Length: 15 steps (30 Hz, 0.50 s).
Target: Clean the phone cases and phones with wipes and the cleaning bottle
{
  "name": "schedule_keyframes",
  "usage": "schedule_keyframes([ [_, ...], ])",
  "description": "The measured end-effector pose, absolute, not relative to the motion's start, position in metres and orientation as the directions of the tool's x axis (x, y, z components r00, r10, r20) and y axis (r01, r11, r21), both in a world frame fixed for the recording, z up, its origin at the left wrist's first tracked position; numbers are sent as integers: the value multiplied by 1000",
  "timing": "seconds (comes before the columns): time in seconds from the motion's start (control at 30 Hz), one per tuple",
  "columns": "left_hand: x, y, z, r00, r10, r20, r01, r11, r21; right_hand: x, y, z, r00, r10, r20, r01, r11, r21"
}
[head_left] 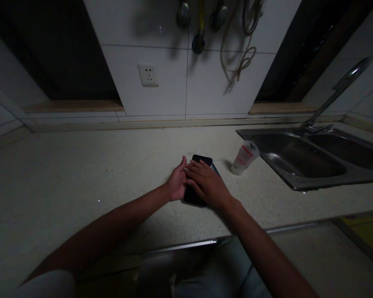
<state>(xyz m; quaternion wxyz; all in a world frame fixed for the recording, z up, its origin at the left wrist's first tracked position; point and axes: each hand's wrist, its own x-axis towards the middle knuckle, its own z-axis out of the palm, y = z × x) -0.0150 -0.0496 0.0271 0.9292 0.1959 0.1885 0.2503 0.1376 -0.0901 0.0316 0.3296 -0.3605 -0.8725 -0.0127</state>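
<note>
A black phone point(200, 162) lies flat on the pale speckled countertop point(81, 174) in front of me. My left hand point(176, 182) rests against the phone's left edge, fingers together along its side. My right hand point(207, 182) lies flat on top of the screen, fingers stretched out and pointing left, covering most of the phone's middle. Only the phone's far end and near corner show.
A small white tube-like container with red print point(245, 157) stands right of the phone. A steel double sink point(311, 159) with a tap point(335, 93) is at the right. A wall socket point(148, 74) and hanging utensils point(199, 25) are on the tiled wall.
</note>
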Motion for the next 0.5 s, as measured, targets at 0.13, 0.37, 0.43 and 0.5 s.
schedule_keyframes([
  [0.13,-17,-46,24,817,524,-240,-410,821,397,138,-97,30,-539,591,600,600,770,-219],
  [0.37,-16,-43,27,707,650,-278,-537,750,386,144,-104,27,-540,553,634,568,796,-210],
  [0.43,-17,-42,28,699,659,-278,-546,743,388,146,-105,28,-540,542,645,551,806,-216],
  [0.5,-18,-42,30,690,670,-274,-556,733,393,148,-106,29,-544,523,656,523,823,-222],
])
